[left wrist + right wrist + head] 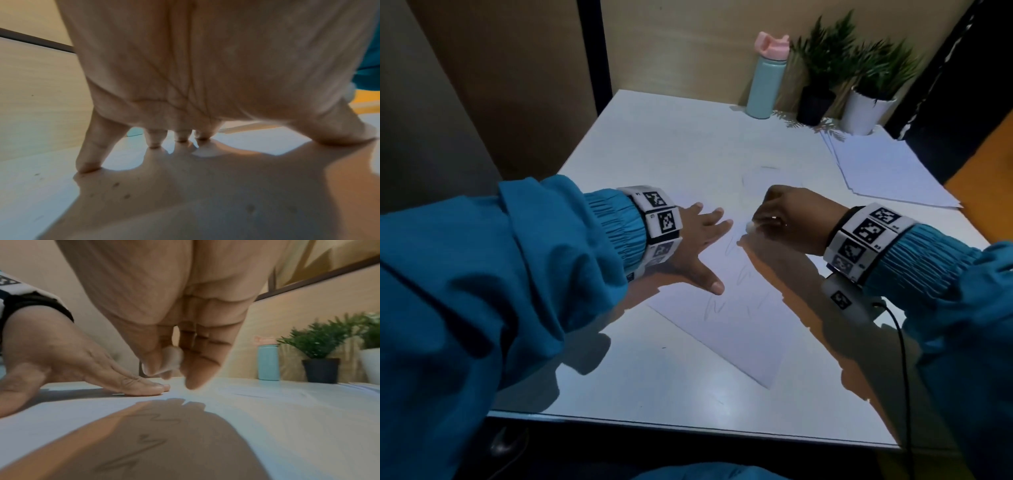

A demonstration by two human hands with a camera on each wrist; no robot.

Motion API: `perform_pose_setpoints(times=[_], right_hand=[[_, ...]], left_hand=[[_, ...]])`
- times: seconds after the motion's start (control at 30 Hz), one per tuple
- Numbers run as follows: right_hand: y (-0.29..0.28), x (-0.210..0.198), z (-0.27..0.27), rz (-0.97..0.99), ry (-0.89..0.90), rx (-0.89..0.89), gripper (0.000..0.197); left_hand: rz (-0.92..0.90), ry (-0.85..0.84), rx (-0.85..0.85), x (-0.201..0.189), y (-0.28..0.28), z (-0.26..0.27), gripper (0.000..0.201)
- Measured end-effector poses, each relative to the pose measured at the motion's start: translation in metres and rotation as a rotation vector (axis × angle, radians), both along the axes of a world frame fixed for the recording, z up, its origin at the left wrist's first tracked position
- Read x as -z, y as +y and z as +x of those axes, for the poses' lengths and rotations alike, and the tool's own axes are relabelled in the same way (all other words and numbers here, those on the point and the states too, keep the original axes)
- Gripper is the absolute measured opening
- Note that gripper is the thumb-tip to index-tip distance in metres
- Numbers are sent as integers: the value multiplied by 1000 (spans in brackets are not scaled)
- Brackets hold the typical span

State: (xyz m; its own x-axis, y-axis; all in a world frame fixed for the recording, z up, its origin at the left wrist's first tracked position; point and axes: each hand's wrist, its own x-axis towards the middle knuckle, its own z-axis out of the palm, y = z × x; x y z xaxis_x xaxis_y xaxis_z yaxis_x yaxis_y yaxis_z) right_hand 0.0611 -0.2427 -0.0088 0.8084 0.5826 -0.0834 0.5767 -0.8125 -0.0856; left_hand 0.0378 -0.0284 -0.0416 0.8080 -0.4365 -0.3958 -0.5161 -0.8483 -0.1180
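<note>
A white sheet of paper (726,318) with faint pencil scribbles (162,418) lies on the white table (654,144). My left hand (702,240) presses flat on the sheet's left part, fingers spread and straight; in the left wrist view its fingertips (88,165) touch the surface. My right hand (777,219) hovers over the sheet's far end and pinches a small white eraser (750,226) between thumb and fingers. In the right wrist view the eraser (171,360) sits just above the paper.
A teal bottle with a pink lid (765,82), a plant in a black pot (816,102) and a plant in a white pot (864,109) stand at the back. A stack of white sheets (887,171) lies at the right. A black cable (904,359) hangs off my right wrist.
</note>
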Motion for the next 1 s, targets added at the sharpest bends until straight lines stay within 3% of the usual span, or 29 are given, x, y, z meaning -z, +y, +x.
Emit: perform_pose_setpoints(times=[0.1, 0.23, 0.33, 0.43, 0.53, 0.6, 0.67, 0.87, 1.0], right_hand=[[11, -2, -7, -24, 1, -73, 22], [31, -2, -11, -105, 21, -96, 35], [41, -5, -5, -170, -5, -33, 16], [57, 1, -16, -226, 56, -84, 7], [62, 7, -30, -254, 123, -171, 12], [56, -1, -15, -244, 84, -95, 11], [46, -10, -1, -229, 10, -21, 23], [63, 1, -45, -233, 119, -164, 25], [51, -10, -9, -318, 28, -36, 26]], left_hand=[[-21, 16, 7, 4, 8, -12, 135], [-24, 29, 5, 4, 14, -22, 135], [-13, 28, 16, 4, 14, -22, 136], [-64, 51, 28, 5, 15, -20, 131], [-87, 62, 43, 6, 16, -18, 132], [-54, 41, 28, 7, 15, -19, 135], [-33, 17, 11, 8, 14, -20, 135], [-70, 70, 14, 3, 14, -22, 135], [-27, 19, 13, 5, 13, -23, 134]])
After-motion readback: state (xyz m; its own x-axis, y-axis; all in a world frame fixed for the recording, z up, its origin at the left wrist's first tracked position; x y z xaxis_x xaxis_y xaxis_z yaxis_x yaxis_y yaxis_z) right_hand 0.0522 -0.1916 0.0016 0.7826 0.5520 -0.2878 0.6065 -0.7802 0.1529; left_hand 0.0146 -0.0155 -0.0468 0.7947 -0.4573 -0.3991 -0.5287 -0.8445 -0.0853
